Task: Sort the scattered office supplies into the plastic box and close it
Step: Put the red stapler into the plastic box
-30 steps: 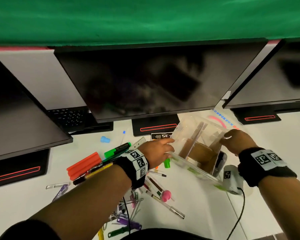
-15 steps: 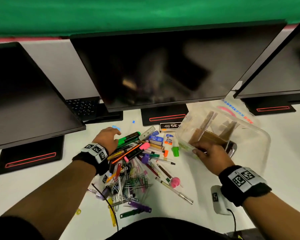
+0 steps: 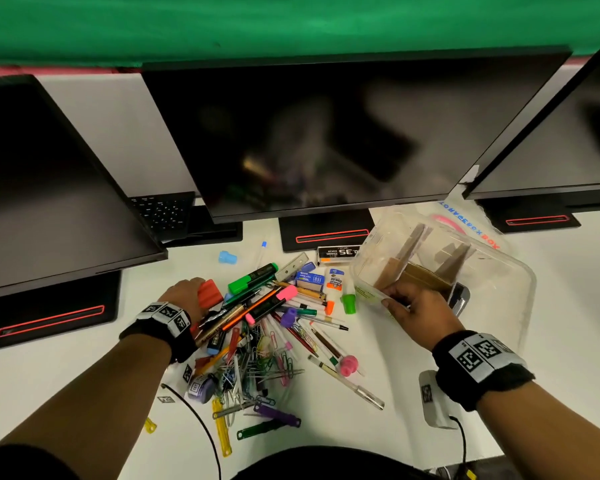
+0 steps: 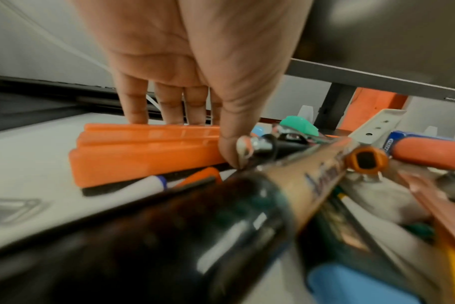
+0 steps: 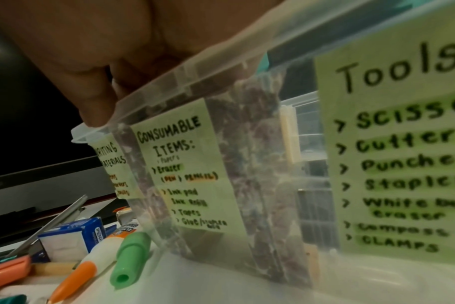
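Hands work apart: the left hand (image 3: 187, 294) grips an orange eraser (image 4: 143, 154), fingers over its far side and thumb on the near edge; the right hand (image 3: 418, 311) holds the near rim of the box (image 3: 506, 299), fingers curled over it. The eraser lies at the pile's (image 3: 267, 341) left edge on the worktop (image 3: 378, 438), its long axis running roughly left to right in the wrist view. From it the box stands well to the right, past the pile, lid off, with card dividers and a "Tools" label (image 5: 398, 144) on its near wall. My guess: the eraser crosses above the pens into that section. Monitors (image 3: 326, 140) overhang behind; the open room is nearer the body.
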Motion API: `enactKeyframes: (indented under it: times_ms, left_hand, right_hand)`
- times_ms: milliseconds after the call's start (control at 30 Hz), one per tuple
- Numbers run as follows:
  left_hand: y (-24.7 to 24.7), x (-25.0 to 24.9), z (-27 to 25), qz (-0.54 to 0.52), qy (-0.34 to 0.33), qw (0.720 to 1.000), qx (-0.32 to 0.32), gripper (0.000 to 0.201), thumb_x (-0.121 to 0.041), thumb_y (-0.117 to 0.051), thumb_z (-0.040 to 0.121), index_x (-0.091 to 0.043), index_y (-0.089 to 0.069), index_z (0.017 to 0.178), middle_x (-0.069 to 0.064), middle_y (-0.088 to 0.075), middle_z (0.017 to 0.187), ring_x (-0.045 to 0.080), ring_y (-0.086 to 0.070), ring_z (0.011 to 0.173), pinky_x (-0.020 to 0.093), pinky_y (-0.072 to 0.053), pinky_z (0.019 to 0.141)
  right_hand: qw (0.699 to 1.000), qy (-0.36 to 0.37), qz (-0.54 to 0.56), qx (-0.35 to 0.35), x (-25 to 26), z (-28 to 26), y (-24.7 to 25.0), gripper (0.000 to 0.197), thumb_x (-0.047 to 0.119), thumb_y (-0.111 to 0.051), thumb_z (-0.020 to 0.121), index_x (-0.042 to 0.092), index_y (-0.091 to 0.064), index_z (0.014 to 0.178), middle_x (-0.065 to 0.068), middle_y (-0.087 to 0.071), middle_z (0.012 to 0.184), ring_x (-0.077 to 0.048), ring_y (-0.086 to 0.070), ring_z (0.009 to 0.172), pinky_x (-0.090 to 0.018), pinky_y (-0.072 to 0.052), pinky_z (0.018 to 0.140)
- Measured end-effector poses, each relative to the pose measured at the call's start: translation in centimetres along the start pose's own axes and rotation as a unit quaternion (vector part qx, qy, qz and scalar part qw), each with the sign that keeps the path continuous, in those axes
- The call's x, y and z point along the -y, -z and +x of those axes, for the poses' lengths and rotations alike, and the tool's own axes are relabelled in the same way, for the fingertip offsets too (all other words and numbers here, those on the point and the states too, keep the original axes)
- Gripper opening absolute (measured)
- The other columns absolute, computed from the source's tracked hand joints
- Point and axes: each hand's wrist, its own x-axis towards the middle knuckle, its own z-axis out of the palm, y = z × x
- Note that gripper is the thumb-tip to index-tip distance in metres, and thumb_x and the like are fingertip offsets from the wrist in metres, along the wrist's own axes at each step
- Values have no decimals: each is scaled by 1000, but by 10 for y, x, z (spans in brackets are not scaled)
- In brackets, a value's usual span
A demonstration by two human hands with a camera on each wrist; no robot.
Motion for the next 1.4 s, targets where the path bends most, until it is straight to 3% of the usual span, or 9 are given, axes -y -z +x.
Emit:
enactKeyframes:
  times_ms: [167,400,667,833,967,1100,1167,1300,1400]
  left_hand:
    - [24,-16,-12,-68,-67,995,-40,48,-36,-68,72,-25,-54,117,3,-64,104,24,-62,97,36,-49,87]
    - [62,-133,-71,-97,-263,958,-66,77,-30,-74,76,-29,-34,142,1,-52,135,20,-51,122,31,-40,104]
    - [53,-235,-106,-99,-404,909,-35,89,-30,-76,74,-38,-22,145,-9,-55,135,15,-49,125,30,-40,106]
    - [45,-261,-108,-106,-433,894,-47,90,-34,-76,73,-36,-23,145,-7,-51,137,15,-46,127,33,-37,109]
    - [47,-255,-96,0,-426,904,-41,69,-39,-67,82,-27,-36,142,-7,-41,146,13,-36,136,22,-23,112]
    - [42,-241,-86,94,-391,916,-2,46,-41,-56,89,-30,-49,133,-6,-50,139,14,-45,129,28,-35,108]
    - [39,-239,-86,104,-396,912,4,38,-36,-51,93,-30,-52,131,-6,-54,135,14,-47,126,28,-38,106]
    - [36,-236,-81,91,-392,915,-9,31,-30,-46,96,-29,-59,124,-5,-59,129,15,-51,121,29,-40,104]
    - [34,-236,-79,93,-385,918,-11,30,-29,-44,97,-28,-60,122,-5,-60,127,16,-53,120,29,-41,102]
  right_hand:
    - [1000,0,15,10,-2,4,1,15,22,-58,90,18,-65,103,3,-67,88,-17,-61,81,-24,-45,73]
    - [997,-11,66,25,3,1,12,18,33,-58,90,19,-66,97,3,-65,83,-13,-58,75,-22,-41,70]
    - [955,-24,293,-49,17,-13,43,5,21,-66,86,22,-65,81,-4,-60,68,-14,-53,61,-23,-45,56]
    - [954,-63,277,-98,6,-19,70,7,9,-66,81,15,-65,77,-4,-56,63,-18,-53,59,-33,-48,60]
    - [960,-75,209,-172,-8,-25,116,3,8,-62,78,5,-63,80,-6,-58,64,-21,-53,59,-40,-51,64]
    - [965,-139,65,-210,-23,-28,149,8,17,-61,78,10,-59,78,-10,-64,69,-29,-60,66,-35,-50,66]
    - [962,-198,-32,-186,-27,-26,156,17,22,-59,81,6,-57,77,-15,-64,76,-32,-58,69,-30,-44,61]
    - [946,-307,-54,-86,-26,-17,155,31,17,-59,85,10,-49,57,-2,-52,54,-15,-50,51,-22,-36,46]
    - [935,-345,-80,-12,-25,-7,147,36,14,-65,84,12,-48,52,-3,-54,57,-21,-60,65,-25,-50,66]
